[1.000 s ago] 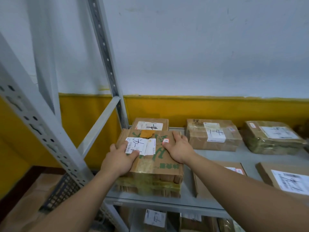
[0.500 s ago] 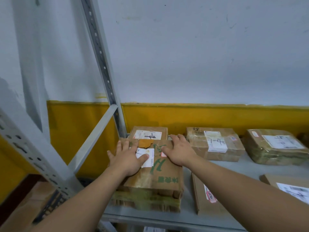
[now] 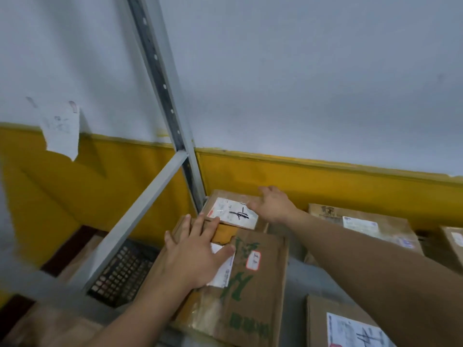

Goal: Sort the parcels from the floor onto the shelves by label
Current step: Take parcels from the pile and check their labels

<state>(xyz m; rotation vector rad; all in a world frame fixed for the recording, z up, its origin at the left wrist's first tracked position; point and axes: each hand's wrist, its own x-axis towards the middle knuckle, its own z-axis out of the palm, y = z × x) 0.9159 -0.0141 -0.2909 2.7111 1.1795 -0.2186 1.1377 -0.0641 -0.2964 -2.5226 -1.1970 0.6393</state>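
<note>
Head view: the left hand (image 3: 198, 256) lies flat, fingers straight and spread, on top of the green-printed parcel (image 3: 258, 291) at the left end of the shelf (image 3: 300, 279), covering most of its white label. The right hand (image 3: 273, 204), open and blurred, reaches over the rear parcel (image 3: 226, 196); contact is unclear. That parcel's label (image 3: 233, 212) bears black handwritten strokes that cannot be read. The red-edged sticker (image 3: 253, 260) is illegible.

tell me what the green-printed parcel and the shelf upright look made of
The green-printed parcel: matte brown cardboard, judging by its colour and creased edges, with glossy clear tape at its near end. The shelf upright: probably grey-painted steel, given its punched holes.
</note>
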